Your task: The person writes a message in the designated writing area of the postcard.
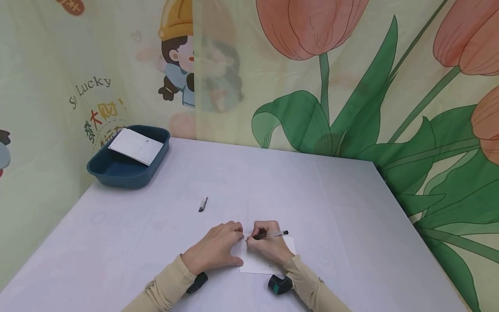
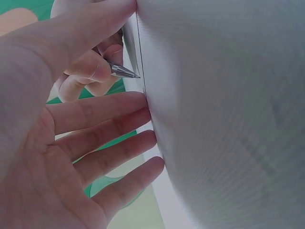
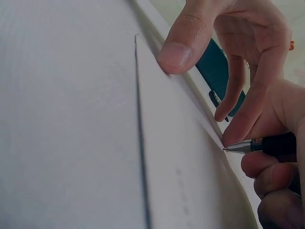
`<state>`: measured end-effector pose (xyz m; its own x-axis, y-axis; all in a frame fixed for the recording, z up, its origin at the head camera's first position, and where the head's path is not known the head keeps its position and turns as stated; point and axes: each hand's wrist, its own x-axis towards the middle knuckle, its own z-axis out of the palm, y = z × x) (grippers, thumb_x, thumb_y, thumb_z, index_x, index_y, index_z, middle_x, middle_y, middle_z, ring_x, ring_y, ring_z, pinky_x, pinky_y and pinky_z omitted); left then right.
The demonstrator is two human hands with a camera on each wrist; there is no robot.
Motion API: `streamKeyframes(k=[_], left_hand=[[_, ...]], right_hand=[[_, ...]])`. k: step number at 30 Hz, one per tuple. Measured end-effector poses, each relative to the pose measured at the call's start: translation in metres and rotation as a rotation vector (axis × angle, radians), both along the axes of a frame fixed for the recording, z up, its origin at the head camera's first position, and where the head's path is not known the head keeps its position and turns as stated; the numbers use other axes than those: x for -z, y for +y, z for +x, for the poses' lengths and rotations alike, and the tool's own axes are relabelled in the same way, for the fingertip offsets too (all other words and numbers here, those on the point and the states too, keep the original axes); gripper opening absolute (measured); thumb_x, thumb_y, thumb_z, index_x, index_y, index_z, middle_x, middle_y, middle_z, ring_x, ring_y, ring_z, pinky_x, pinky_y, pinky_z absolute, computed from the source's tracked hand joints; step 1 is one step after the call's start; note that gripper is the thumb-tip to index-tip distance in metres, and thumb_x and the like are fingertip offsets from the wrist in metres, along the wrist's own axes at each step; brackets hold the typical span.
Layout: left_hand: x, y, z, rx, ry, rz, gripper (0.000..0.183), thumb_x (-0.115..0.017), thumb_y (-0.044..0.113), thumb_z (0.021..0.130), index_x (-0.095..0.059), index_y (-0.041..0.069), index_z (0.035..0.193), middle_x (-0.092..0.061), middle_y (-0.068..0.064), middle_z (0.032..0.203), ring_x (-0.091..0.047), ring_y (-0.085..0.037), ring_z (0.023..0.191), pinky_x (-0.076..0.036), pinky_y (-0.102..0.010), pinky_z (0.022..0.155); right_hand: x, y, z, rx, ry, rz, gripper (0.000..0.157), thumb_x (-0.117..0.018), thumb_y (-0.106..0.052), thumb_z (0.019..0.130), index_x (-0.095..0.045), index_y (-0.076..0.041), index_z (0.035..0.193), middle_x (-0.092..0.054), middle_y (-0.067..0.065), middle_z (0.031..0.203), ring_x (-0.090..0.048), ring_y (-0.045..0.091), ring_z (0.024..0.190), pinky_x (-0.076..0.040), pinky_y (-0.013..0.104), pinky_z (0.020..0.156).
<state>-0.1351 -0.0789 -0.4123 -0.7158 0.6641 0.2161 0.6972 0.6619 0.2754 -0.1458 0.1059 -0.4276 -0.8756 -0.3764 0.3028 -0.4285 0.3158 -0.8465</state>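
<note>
A sheet of white paper [image 1: 255, 265] lies on the white-covered table, with a small dark mark near its lower edge. My right hand [image 1: 269, 246] grips a pen [image 1: 277, 234] with a clear barrel and dark grip. In the right wrist view the pen's metal tip [image 3: 236, 147] is at the paper's surface. My left hand [image 1: 215, 246] rests at the paper's left side, thumb on its lower corner, fingers extended towards its upper left. In the left wrist view those fingers [image 2: 119, 143] are spread, their tips along the paper's edge.
A small pen cap [image 1: 203, 204] lies beyond my left hand. At the table's far left corner stands a dark blue basin [image 1: 128, 178] with white paper [image 1: 137, 146] leaning inside. Black wrist devices [image 1: 280, 284] sit under both wrists. Printed curtains [image 1: 226, 125] stand behind the table.
</note>
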Motion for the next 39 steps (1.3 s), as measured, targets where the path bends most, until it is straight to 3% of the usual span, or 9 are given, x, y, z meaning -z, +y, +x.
streamKeyframes(k=[9,17,24,33,39], left_hand=[[0.001,-0.001,0.001,0.004,0.016,0.026,0.043,-0.087,0.035,0.063,-0.070,0.005,0.087,-0.058,0.001,0.092,-0.049,-0.009,0.079,-0.044,-0.022,0.066],[0.001,-0.001,0.001,0.001,0.016,0.019,0.045,-0.087,0.036,0.063,-0.070,0.005,0.089,-0.059,0.001,0.093,-0.051,-0.010,0.080,-0.045,-0.024,0.067],[0.002,-0.002,0.001,0.005,0.022,0.020,0.044,-0.087,0.036,0.062,-0.070,0.005,0.089,-0.059,0.001,0.093,-0.051,-0.011,0.080,-0.045,-0.024,0.067],[0.002,-0.001,0.000,0.003,0.004,0.016,0.044,-0.087,0.035,0.063,-0.070,0.005,0.089,-0.059,0.001,0.091,-0.050,-0.010,0.079,-0.045,-0.023,0.067],[0.002,-0.001,0.001,-0.002,0.007,0.011,0.045,-0.087,0.035,0.063,-0.070,0.004,0.090,-0.059,0.001,0.092,-0.050,-0.010,0.079,-0.045,-0.023,0.067]], right_hand=[[-0.002,0.000,0.001,-0.013,0.054,-0.043,0.022,-0.062,0.016,0.066,-0.053,-0.002,0.058,-0.056,0.008,0.058,-0.045,0.000,0.058,-0.037,0.015,0.057],[-0.002,0.000,0.001,0.004,0.038,-0.013,0.022,-0.063,0.016,0.066,-0.053,-0.002,0.058,-0.055,0.006,0.058,-0.044,0.001,0.058,-0.036,0.015,0.057],[0.027,0.005,-0.012,0.010,0.018,-0.001,0.024,-0.065,0.012,0.066,-0.054,-0.008,0.058,-0.057,0.006,0.059,-0.046,0.001,0.059,-0.038,0.016,0.057],[0.029,0.007,-0.013,-0.041,0.006,-0.032,0.023,-0.062,0.012,0.068,-0.055,-0.009,0.060,-0.057,0.005,0.059,-0.047,0.002,0.058,-0.038,0.017,0.056],[0.028,0.005,-0.012,-0.008,0.015,-0.019,0.025,-0.065,0.012,0.066,-0.054,-0.009,0.059,-0.056,0.004,0.059,-0.046,0.001,0.059,-0.038,0.016,0.057]])
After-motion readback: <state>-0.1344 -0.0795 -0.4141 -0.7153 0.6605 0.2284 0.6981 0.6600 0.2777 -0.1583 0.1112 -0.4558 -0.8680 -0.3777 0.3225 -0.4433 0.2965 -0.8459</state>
